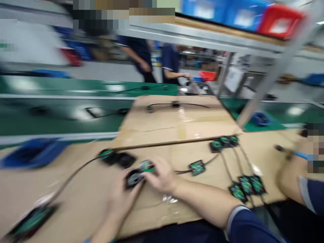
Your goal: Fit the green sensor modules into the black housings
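My left hand [120, 194] is closed around a round black housing [133, 179] with a grey ring inside. Right beside it, my right hand [162, 175] pinches a small round green circuit board [147, 166] by its edge. The two parts are close together above the cardboard; blur hides whether they touch. Just behind my left hand lie black housings [125, 159], one with a green board [106, 154] in it. A square green board in a black case [197, 167], with cables, lies to the right of my right hand.
Several cabled boards [245, 187] lie at the right on the cardboard [152, 216]. A long cabled board [32, 217] is at the lower left, a blue tray [34, 153] behind it. A co-worker's arm [291, 179] reaches in at right. A metal post [270, 81] rises behind.
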`<state>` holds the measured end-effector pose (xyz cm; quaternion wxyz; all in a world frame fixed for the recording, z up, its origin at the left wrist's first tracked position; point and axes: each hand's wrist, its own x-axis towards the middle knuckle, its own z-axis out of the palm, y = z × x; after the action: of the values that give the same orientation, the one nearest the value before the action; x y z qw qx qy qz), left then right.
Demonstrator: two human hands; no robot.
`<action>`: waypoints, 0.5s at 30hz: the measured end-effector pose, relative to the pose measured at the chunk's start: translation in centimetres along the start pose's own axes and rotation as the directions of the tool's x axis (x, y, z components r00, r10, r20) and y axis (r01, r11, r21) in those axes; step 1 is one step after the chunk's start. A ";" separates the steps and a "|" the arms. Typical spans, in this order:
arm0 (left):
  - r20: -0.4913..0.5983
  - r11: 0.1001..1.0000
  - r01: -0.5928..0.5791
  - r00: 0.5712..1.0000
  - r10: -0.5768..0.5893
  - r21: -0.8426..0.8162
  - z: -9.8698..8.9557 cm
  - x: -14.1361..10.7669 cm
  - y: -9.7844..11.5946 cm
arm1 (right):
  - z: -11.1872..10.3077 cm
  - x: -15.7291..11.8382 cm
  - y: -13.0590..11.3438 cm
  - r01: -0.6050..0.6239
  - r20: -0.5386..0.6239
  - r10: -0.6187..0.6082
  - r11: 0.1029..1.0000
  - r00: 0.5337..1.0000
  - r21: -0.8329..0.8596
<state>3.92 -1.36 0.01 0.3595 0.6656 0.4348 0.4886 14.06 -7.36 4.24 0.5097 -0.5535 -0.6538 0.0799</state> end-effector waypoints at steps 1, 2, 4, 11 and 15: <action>0.009 0.996 -0.017 1.000 0.016 0.082 -2.7 -0.1 -0.5 | -0.1 -0.2 0.0 -0.038 -0.068 0.042 0.998 0.997 0.054; 0.032 0.985 -0.078 0.997 0.074 0.153 -4.9 -0.3 -1.0 | -0.2 -0.2 0.3 -0.093 -0.133 0.104 0.992 0.986 0.085; 0.077 0.939 -0.231 0.973 0.218 0.256 -7.4 -0.7 -1.9 | 0.0 0.3 1.3 -0.163 -0.194 0.184 0.979 0.964 0.119; 0.158 0.886 -0.354 0.934 0.320 0.299 -6.8 -1.1 -3.2 | 0.5 -0.2 1.0 0.029 -0.063 -0.030 1.000 0.998 -0.005; 0.247 0.882 -0.397 0.908 0.338 0.254 -7.1 -1.4 -3.5 | 1.6 -1.0 0.9 0.156 0.065 -0.154 0.988 0.986 -0.022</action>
<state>-3.94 -0.99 -1.71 0.1962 0.8273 0.3313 0.4091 13.24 -7.10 2.29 0.4860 -0.5051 -0.7116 0.0485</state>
